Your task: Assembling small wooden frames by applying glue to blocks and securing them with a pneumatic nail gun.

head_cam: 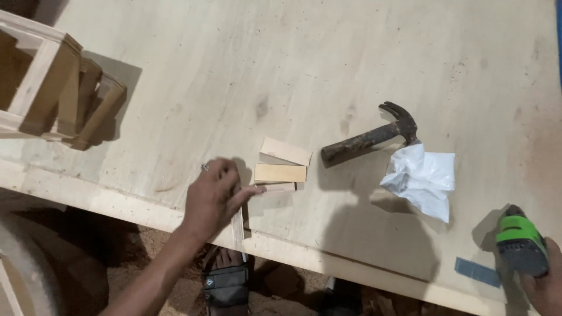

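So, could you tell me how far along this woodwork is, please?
Done: a wooden frame stands assembled at the table's far left. In hand: the left hand presses a thin strip; the right hand grips a drill. Left: three blocks lie loose, hammer unused.

Big pale plywood bench (328,64) fills view. Sawdust floor (134,234) at 7 o'clock. Wooden frame (52,88) at 10. Hard light, sharp shadows.

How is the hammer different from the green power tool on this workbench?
The hammer lies free on the plywood bench, untouched, while the green power tool is gripped by the right hand. The hammer is dark and rusty-looking; the power tool is bright green and grey. The hammer shows whole; the power tool is partly cut off by the frame. Both are over the bench.
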